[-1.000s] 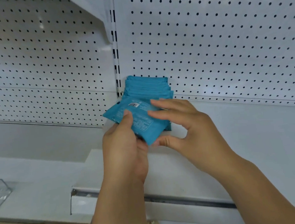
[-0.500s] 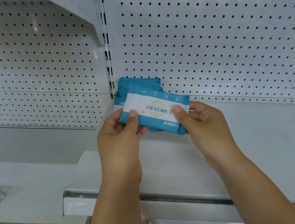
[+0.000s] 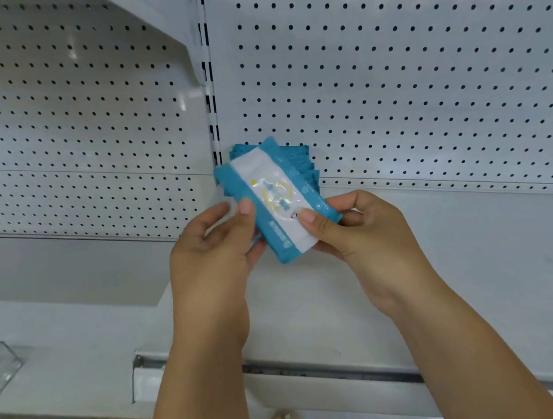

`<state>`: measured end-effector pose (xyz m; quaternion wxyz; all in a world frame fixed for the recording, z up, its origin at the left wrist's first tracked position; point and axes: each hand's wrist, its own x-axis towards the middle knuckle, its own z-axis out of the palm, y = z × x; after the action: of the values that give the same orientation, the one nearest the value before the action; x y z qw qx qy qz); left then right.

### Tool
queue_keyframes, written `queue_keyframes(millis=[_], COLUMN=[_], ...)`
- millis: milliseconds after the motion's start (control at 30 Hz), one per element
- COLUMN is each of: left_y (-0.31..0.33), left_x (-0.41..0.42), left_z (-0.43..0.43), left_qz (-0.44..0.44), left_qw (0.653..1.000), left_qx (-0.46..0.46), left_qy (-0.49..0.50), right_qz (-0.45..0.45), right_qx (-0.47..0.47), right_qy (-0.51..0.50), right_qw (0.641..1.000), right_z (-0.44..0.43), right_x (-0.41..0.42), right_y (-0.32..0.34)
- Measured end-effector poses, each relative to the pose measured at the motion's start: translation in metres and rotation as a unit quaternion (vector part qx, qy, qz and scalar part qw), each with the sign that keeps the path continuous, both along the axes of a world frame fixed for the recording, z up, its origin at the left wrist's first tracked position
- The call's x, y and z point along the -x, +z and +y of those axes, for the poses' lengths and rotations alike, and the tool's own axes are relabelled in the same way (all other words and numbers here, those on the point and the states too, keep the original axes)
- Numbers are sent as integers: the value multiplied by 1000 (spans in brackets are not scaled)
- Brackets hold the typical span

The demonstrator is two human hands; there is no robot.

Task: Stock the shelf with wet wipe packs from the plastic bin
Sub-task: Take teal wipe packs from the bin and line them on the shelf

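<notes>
Pinching the wet wipe pack [image 3: 275,197], left hand [image 3: 210,265] and right hand [image 3: 362,230] have turned it, seemingly lengthwise.

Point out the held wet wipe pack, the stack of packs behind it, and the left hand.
held wet wipe pack [image 3: 275,192]: head view, on its white front band.
stack of packs [image 3: 298,159]: head view, on the teal top edges at the right.
left hand [image 3: 209,254]: head view, on the back of the hand.
</notes>
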<state>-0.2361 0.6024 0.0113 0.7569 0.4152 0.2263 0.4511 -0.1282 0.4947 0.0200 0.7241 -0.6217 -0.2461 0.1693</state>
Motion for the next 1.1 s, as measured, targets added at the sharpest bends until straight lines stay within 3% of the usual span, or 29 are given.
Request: queue_keyframes(millis=[100,300,533,733,900,1000,1100], left_y=[-3,-7,-7,-5,-17,-21,-20], left_x=[-1,5,5,11,19,21,19], left_z=[-1,9,9,20,34,38,39], left_qz=[56,119,154,155,322,422,458], left_qw=[996,971,962,960,891,844,826], left_qx=[-60,-206,-226,-222,-279,-304,-314], left_qy=[-35,-17,22,75,155,129,94], right_qz=[10,-60,-185,-179,-222,-280,-291], right_qx=[-1,19,104,139,173,212,219], right_qy=[15,0,75,22,-74,-132,-143], right_qw=[1000,998,974,974,957,927,920], right_z=[4,-7,-14,-3,24,32,33], right_x=[2,-11,-16,-19,-27,-27,-24], right_y=[2,10,6,-2,-10,-12,-14])
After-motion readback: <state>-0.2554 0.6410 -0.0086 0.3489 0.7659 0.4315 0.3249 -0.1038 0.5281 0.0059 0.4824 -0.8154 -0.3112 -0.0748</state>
